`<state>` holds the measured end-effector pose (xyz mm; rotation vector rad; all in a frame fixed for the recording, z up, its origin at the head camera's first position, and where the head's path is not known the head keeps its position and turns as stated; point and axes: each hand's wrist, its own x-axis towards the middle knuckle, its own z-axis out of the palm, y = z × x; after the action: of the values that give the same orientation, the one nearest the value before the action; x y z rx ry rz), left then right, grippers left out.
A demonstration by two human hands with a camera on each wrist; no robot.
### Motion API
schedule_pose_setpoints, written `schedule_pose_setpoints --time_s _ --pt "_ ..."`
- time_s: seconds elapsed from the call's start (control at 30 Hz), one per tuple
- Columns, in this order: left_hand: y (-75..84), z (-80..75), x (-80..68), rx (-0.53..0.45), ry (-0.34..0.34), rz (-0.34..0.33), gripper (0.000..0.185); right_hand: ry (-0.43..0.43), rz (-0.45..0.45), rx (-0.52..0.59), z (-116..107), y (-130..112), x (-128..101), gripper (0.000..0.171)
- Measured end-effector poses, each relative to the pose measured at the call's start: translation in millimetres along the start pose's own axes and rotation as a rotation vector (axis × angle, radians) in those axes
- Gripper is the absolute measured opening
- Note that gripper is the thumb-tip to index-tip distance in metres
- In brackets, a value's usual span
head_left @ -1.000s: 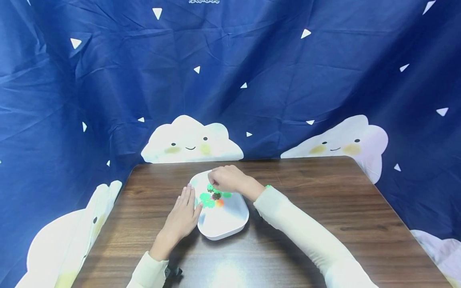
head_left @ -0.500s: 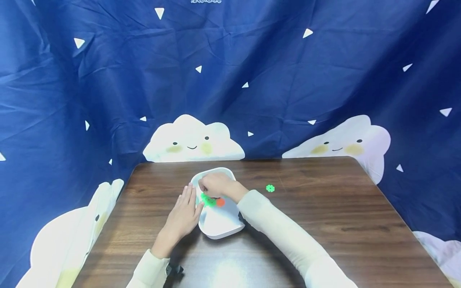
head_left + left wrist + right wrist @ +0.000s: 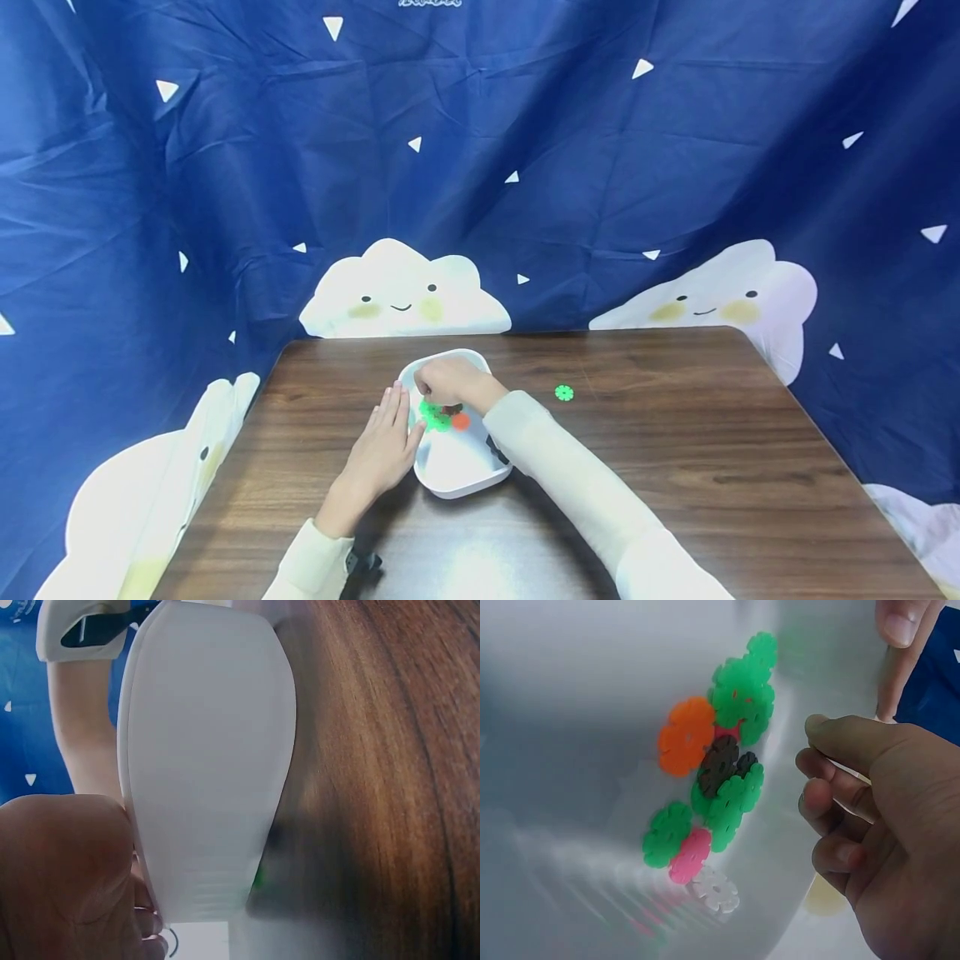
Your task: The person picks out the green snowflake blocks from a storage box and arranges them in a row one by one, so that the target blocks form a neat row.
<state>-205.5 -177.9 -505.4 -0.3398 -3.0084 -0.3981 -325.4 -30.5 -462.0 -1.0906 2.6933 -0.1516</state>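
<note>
Wooden surface [image 3: 675, 450] first: on it sits a white tray [image 3: 465, 475], and I judge the sorting barely begun, since one green disc [image 3: 564, 392] lies alone out to the right, well apart from the tray, while a cluster of plastic discs [image 3: 720, 772] waits inside at the tray's far left wall. My left hand [image 3: 378, 454] lies flat, fingers straight, against the tray's left rim. My right hand [image 3: 448, 382] hovers over the cluster, its fingers [image 3: 832, 806] curled and narrow; I cannot tell whether they pinch anything. From the right wrist, the green, orange, brown, pink and white discs lie just beside those fingertips, apart from them.
</note>
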Motion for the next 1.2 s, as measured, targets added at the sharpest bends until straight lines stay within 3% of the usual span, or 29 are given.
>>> schedule_pose_setpoints --time_s 0.33,0.73,0.93,1.2 --pt "-0.5 -1.9 1.2 0.005 0.001 0.002 0.07 -0.027 -0.003 -0.052 0 -3 8 0.018" --pt "1.3 -3.4 -0.6 -0.02 0.009 0.009 0.068 -0.078 0.019 -0.08 12 -5 10 0.014" --pt "1.3 -3.4 -0.4 -0.007 -0.003 0.012 0.069 -0.082 0.034 -0.083 12 -4 9 0.026" --pt "1.4 -3.1 -0.1 -0.009 -0.015 0.0 0.069 -0.084 0.033 -0.104 14 -4 9 0.029"
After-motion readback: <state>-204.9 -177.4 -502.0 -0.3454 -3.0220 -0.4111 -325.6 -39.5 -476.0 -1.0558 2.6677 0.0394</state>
